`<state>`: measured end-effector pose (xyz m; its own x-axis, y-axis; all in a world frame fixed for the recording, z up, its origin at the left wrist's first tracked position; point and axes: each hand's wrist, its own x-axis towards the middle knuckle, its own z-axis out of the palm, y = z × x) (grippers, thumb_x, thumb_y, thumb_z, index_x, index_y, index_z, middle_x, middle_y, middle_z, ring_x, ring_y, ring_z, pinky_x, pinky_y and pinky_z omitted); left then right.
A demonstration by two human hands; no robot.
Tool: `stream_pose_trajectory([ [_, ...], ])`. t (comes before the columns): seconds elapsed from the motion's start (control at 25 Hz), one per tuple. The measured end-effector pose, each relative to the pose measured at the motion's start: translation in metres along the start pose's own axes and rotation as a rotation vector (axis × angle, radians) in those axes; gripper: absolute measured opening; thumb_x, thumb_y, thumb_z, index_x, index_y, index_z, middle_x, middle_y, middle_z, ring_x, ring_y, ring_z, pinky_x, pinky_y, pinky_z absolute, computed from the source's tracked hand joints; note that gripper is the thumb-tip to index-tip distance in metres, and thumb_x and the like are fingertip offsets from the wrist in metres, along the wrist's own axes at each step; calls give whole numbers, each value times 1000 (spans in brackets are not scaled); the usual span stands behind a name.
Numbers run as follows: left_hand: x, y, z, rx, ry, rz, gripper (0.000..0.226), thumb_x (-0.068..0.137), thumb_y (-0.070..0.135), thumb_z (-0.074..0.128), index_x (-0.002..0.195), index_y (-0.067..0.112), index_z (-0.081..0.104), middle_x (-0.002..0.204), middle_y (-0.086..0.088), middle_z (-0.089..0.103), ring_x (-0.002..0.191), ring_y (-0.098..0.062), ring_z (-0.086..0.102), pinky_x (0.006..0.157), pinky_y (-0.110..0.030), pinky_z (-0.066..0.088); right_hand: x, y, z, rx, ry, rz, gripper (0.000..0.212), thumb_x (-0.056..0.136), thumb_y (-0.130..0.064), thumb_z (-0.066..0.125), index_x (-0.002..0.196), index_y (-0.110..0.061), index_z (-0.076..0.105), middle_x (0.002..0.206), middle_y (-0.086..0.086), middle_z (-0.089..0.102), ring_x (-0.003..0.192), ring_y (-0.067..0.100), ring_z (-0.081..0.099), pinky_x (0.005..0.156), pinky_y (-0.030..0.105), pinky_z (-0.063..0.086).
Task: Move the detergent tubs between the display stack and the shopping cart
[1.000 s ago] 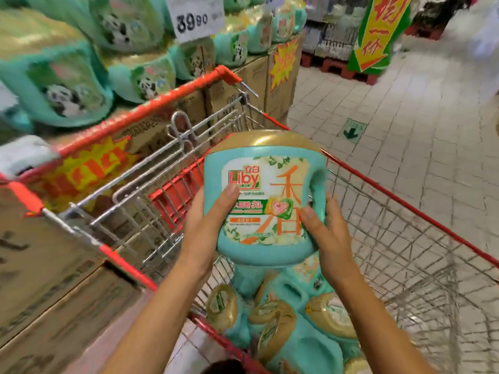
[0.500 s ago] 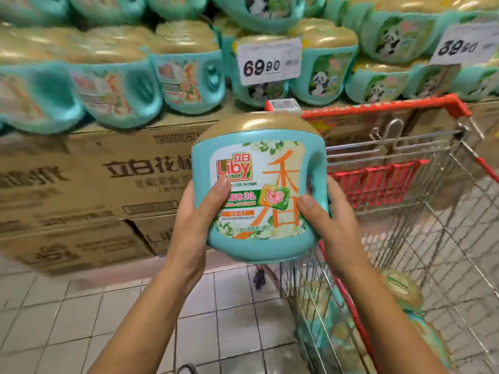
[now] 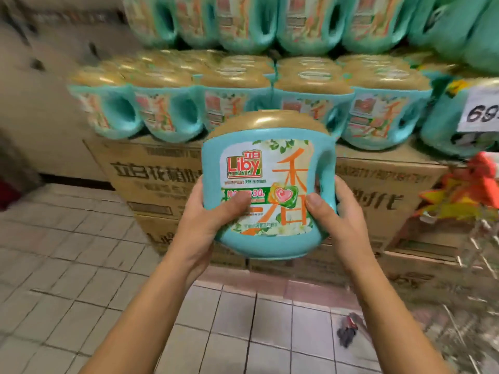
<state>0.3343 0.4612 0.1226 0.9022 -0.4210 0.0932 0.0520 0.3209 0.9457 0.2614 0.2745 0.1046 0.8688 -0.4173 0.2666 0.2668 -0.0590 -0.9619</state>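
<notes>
**A:** Head view: where is the tub?

**B:** The Liby detergent tub [image 3: 267, 195] is in mid-air at the centre of the frame. It is upright, with its gold lid on top and its label facing the camera. It hangs in front of the cardboard cartons [image 3: 151, 179] and touches nothing but the hands.

**A:** And the hands?

**B:** The left hand [image 3: 199, 225] grips it from 8 o'clock, thumb pressed across the green band of the label and fingers wrapped behind, out of sight. The right hand [image 3: 343, 217] grips it from 4 o'clock, thumb on the label's lower corner and fingers curled round the teal handle side. Both bare forearms come up from 6 o'clock.

**A:** What lies behind?

**B:** At 12 o'clock is the display stack [image 3: 172, 103]: a row of matching teal tubs with gold lids stands on the cartons, and a second row sits on top of those lids. All of it is blurred.

**A:** To the right?

**B:** A white price tag [image 3: 480, 109] is at 2 o'clock, cut off by the edge and reading "69". An orange and yellow starburst sign [image 3: 464, 190] is at 3 o'clock. Below it, at 4 o'clock, are the smeared wires of the shopping cart [image 3: 475, 255], and I cannot tell what is inside. A dark wheel [image 3: 348, 330] sits on the tiled floor [image 3: 81, 265] at 5 o'clock.
</notes>
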Motion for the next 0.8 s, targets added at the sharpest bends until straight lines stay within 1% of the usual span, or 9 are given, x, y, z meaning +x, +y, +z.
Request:
stream_pose_trajectory([
  [0.16, 52, 46, -59, 15, -25, 47, 85, 40, 45, 95, 115, 21, 62, 110, -8, 73, 95, -25, 72, 71, -32, 58, 58, -10, 69, 27, -14, -34, 68, 64, -50, 69, 122, -15, 56, 112, 27, 61, 88, 21, 67, 77, 40, 56],
  [0.24, 78, 67, -77, 36, -56, 80, 83, 46, 44, 93, 119, 20, 61, 112, -8, 72, 98, -26, 71, 72, -32, 58, 87, -19, 93, 29, -23, -56, 65, 64, -51, 68, 119, -18, 58, 112, 22, 64, 91, 21, 68, 75, 36, 58],
  [0.36, 122, 98, -100, 67, -76, 142, 76, 53, 43, 89, 120, 20, 61, 114, -8, 72, 100, -26, 71, 74, -31, 58, 137, -34, 123, 33, -66, -117, 67, 66, -50, 67, 123, -16, 56, 108, 7, 71, 94, 18, 70, 70, 23, 55],
  [0.4, 136, 107, -107, 75, -80, 167, 74, 55, 42, 87, 120, 19, 61, 113, -8, 72, 100, -26, 71, 74, -31, 58, 154, -39, 132, 39, -83, -145, 67, 67, -49, 68, 124, -15, 56, 108, 3, 72, 94, 16, 71, 70, 21, 55],
  [0.56, 202, 151, -130, 128, -95, 282, 69, 60, 38, 85, 120, 19, 59, 114, -8, 72, 101, -27, 71, 75, -33, 59, 229, -60, 165, 17, -134, -243, 65, 66, -52, 69, 123, -22, 56, 114, -2, 70, 100, 13, 69, 72, 21, 55],
  [0.64, 238, 176, -141, 206, -93, 313, 71, 64, 38, 83, 126, 18, 56, 115, -6, 72, 102, -24, 70, 77, -32, 58, 270, -70, 179, -15, -168, -275, 69, 66, -55, 70, 126, -27, 53, 119, -7, 68, 105, 8, 66, 76, 19, 54],
  [0.68, 255, 187, -146, 255, -75, 325, 73, 62, 42, 80, 127, 18, 56, 114, -4, 72, 102, -22, 70, 77, -31, 58, 290, -74, 185, -38, -185, -287, 70, 66, -56, 72, 127, -29, 51, 121, -9, 67, 107, 7, 65, 80, 21, 55],
  [0.76, 291, 209, -159, 327, -28, 351, 73, 58, 46, 80, 124, 20, 59, 111, 0, 73, 100, -20, 71, 78, -31, 58, 334, -81, 195, -133, -218, -305, 74, 64, -60, 75, 126, -29, 51, 121, -10, 66, 109, 5, 64, 89, 26, 54],
  [0.8, 309, 218, -165, 359, -19, 349, 70, 59, 45, 82, 121, 21, 61, 109, 1, 74, 98, -19, 72, 77, -31, 58, 354, -85, 200, -196, -222, -299, 80, 60, -65, 77, 126, -27, 52, 119, -9, 67, 108, 5, 64, 92, 29, 53],
])
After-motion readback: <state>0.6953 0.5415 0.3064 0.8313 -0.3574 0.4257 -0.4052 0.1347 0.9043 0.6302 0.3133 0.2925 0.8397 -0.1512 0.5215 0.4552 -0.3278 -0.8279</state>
